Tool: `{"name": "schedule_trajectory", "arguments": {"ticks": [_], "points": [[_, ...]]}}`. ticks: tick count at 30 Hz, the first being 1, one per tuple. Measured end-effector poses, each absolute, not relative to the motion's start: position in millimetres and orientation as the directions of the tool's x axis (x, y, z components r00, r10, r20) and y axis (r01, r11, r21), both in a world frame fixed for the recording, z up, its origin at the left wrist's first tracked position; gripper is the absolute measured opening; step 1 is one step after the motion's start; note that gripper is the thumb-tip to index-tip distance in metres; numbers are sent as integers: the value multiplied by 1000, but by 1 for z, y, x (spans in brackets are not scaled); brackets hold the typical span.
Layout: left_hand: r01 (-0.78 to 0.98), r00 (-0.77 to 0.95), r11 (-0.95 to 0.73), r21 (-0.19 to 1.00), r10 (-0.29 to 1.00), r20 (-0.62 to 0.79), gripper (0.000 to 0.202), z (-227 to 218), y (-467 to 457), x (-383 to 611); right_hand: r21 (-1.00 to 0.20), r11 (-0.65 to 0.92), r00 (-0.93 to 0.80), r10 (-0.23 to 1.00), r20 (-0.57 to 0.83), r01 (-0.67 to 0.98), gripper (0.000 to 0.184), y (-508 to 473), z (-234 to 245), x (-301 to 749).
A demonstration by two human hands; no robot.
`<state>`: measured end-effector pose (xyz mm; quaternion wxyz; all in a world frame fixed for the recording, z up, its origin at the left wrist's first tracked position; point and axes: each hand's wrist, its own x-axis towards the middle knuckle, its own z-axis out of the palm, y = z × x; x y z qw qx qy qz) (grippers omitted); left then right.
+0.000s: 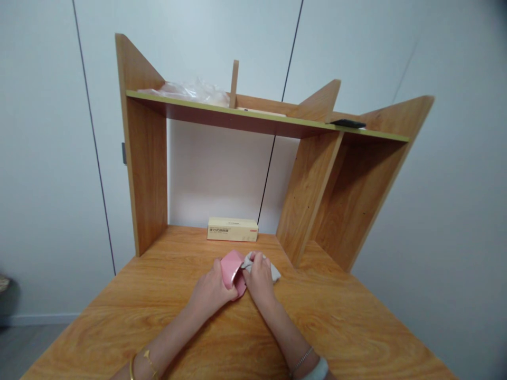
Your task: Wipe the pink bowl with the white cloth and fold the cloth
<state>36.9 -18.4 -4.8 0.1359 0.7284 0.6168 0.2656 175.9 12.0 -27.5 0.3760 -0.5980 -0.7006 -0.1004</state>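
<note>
- While gripping a pink, glossy, hollow container (230,264) in the left hand (212,287), also pinching a bunched, light grey cloth (274,272) with the right hand (259,277), all around the middle of a honey-brown, wood-grained bench (166,311).
- On the left: curling round the outside of the container, with the thumb low, close to the rim.
- On the right: squeezing the cloth between thumb and bent fingers, right at the container's open side, with a loose end poking out to the right. Can't tell about any cloth tucked inside, or about contact between container and bench.
- Wearing a gold bangle (132,368) on the left wrist, plus a pale, wide bangle (318,370) and a thin silver chain bracelet (303,360) on the right.
- Farther back, can see a long, cream cardboard box (233,230) with dark printed characters and a small red mark, lying behind the container.
- Also got a light brown wooden shelf unit (146,184) at the rear, carrying a crumpled clear plastic bag (196,92) up top toward the left and a flat, dark object (347,124) toward the right, too small to identify, tbh.
</note>
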Motion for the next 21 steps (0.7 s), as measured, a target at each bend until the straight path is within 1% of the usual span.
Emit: {"name": "schedule_trajectory", "arguments": {"ticks": [1, 3, 4, 6, 8, 10, 13, 15, 16, 18, 21], "points": [[826, 94, -199, 527, 971, 218, 38, -4, -19, 37, -311, 271, -3, 759, 651, 911, 22, 13, -29, 177], [824, 89, -189, 534, 974, 208, 39, -3, -19, 37, -379, 193, 75, 804, 590, 905, 25, 15, -33, 178], [822, 88, -186, 538, 975, 204, 39, -3, -19, 37, -431, 131, 135, 835, 534, 893, 30, 17, -36, 179], [821, 91, -190, 539, 974, 205, 42, -4, -18, 37, -527, 35, 220, 884, 413, 849, 47, 19, -41, 181], [824, 102, -206, 528, 970, 220, 46, -7, -17, 37, -572, 21, 222, 910, 351, 820, 60, 20, -42, 182], [827, 116, -228, 514, 964, 240, 50, -8, -17, 38, -540, 86, 163, 904, 396, 837, 64, 19, -38, 182], [828, 128, -246, 504, 958, 257, 51, -6, -18, 38, -390, 235, 25, 830, 557, 890, 64, 14, -28, 181], [830, 128, -233, 507, 964, 234, 47, -2, -20, 37, -308, 282, -40, 793, 608, 909, 66, 12, -23, 181], [830, 130, -226, 509, 968, 217, 45, 0, -21, 36, -288, 272, -43, 792, 610, 918, 67, 12, -22, 181], [824, 159, -238, 513, 968, 194, 44, 4, -23, 34, -289, 207, -2, 815, 579, 934, 72, 13, -25, 182], [804, 218, -294, 518, 954, 204, 49, 4, -22, 30, -355, 128, 61, 877, 476, 926, 76, 18, -32, 185]]}}
